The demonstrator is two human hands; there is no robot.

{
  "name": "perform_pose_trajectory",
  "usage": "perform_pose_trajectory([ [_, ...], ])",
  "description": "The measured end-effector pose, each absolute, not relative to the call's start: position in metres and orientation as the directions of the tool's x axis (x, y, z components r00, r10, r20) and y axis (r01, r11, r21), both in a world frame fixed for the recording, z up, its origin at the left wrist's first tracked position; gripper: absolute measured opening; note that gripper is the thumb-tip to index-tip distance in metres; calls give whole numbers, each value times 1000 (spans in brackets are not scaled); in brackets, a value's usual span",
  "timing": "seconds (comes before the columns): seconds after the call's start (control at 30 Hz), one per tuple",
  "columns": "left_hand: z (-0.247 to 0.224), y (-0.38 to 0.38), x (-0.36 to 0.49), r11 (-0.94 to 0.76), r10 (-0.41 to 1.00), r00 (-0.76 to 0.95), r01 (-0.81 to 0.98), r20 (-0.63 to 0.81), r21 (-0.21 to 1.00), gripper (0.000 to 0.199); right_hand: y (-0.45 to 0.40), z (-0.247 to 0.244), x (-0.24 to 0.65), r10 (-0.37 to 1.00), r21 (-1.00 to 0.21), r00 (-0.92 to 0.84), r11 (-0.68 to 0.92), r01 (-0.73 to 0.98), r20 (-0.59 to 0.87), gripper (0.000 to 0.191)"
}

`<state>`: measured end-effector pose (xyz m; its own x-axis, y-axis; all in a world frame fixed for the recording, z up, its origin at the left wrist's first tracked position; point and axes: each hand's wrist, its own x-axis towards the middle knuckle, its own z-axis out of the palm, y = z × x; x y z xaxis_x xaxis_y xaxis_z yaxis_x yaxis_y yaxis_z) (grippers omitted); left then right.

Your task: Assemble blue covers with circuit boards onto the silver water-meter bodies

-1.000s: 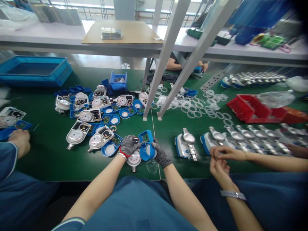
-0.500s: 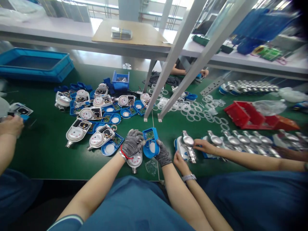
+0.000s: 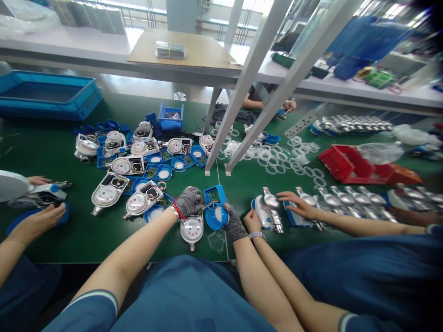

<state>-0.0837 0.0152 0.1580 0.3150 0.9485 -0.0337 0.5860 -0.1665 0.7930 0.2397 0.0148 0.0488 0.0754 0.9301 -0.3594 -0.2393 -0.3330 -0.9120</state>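
Both of my hands wear grey gloves. My right hand [image 3: 234,223] grips the right side of a blue housing [image 3: 216,216], which has a green circuit board and thin wires inside. My left hand [image 3: 190,202] is closed at the housing's left edge, its fingertips by the wires; what they pinch is too small to make out. Beneath my left hand a white meter [image 3: 192,229] with a round dial lies on the green table, its metal pipe end toward me. A clear plastic bag [image 3: 217,241] lies just below the housing.
White meters [image 3: 136,203] and blue housings [image 3: 163,172] cover the left-centre. Beyond are a blue screw bin [image 3: 171,123] and slanted metal posts [image 3: 238,108]. White rings [image 3: 276,166] and a red bin [image 3: 341,163] lie right. Co-workers' hands [image 3: 299,204] work on both sides.
My left hand has shifted slightly left, uncovering more of the meter's dial. The left co-worker now holds a meter closer in. The right co-worker's hands have moved a little.
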Motion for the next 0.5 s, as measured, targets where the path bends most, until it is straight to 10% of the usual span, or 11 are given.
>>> perform_pose_trajectory([
  [0.3,180,-100,-420,47,956,-290,273,36,961,23,4,78,183,928,-905,-1,-363,-222,-372,48],
  [0.5,166,-82,-438,61,865,-498,219,58,974,30,-8,92,105,895,-808,-206,-446,-384,-396,66],
])
